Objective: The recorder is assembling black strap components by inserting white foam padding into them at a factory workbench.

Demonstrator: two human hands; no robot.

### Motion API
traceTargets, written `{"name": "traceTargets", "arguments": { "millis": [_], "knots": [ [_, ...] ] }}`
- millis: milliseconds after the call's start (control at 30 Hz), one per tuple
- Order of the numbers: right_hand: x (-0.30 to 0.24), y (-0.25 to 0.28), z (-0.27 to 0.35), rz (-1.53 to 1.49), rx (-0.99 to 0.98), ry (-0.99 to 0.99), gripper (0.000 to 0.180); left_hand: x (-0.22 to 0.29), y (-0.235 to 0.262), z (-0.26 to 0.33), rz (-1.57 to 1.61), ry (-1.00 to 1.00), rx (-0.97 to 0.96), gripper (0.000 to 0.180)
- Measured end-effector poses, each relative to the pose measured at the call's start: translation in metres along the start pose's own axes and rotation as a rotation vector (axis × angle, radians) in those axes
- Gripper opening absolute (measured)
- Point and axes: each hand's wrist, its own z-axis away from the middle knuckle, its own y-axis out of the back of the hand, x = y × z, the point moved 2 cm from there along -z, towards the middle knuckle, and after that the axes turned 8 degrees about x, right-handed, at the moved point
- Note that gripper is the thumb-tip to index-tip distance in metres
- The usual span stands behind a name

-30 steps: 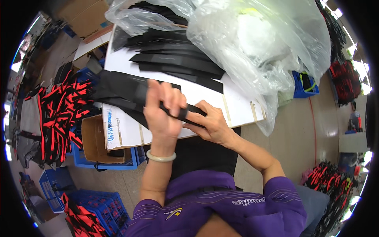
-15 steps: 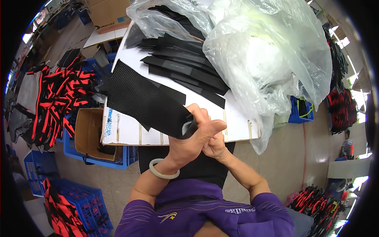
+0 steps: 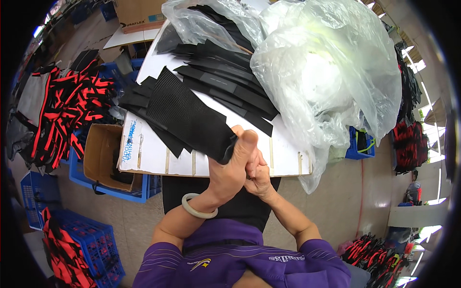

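My left hand [image 3: 226, 176], with a pale bangle at its wrist, grips the near end of a wide black ribbed fabric strip [image 3: 189, 115]. The end curls over at my fingers, and my thumb points up and away. Close against it, my right hand [image 3: 260, 179] has its fingers curled in; whatever they hold, if anything, is hidden. The strip slants to the far left, above more black pieces [image 3: 138, 100] at the table's left side. Beyond my hands lies a fanned stack of flat black strips [image 3: 225, 81].
A white-topped table [image 3: 283, 152] is before me. A big clear plastic bag [image 3: 331, 72] covers its right side and hangs over the edge. At left stand a cardboard box [image 3: 100, 153] in a blue crate, a heap of red-and-black pieces [image 3: 72, 108] and another blue crate [image 3: 98, 245].
The strip's far end has swung right, uncovering more black pieces at left. My left thumb has turned upward, and the strip's pale inner side near it no longer shows.
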Motion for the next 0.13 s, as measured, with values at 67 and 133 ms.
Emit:
{"name": "traceTargets", "arguments": {
  "millis": [67, 133],
  "knots": [
    [-0.0216, -0.0054, -0.0159, 0.162, 0.091, 0.168, 0.033, 0.002, -0.0041, -0.005, 0.04, 0.01, 0.035, 0.041],
    [-0.0212, 0.0027, -0.0168, 0.277, -0.049, 0.177, 0.044, 0.0043, -0.0042, -0.0071, 0.009, 0.059, 0.061, 0.045]
  ]
}}
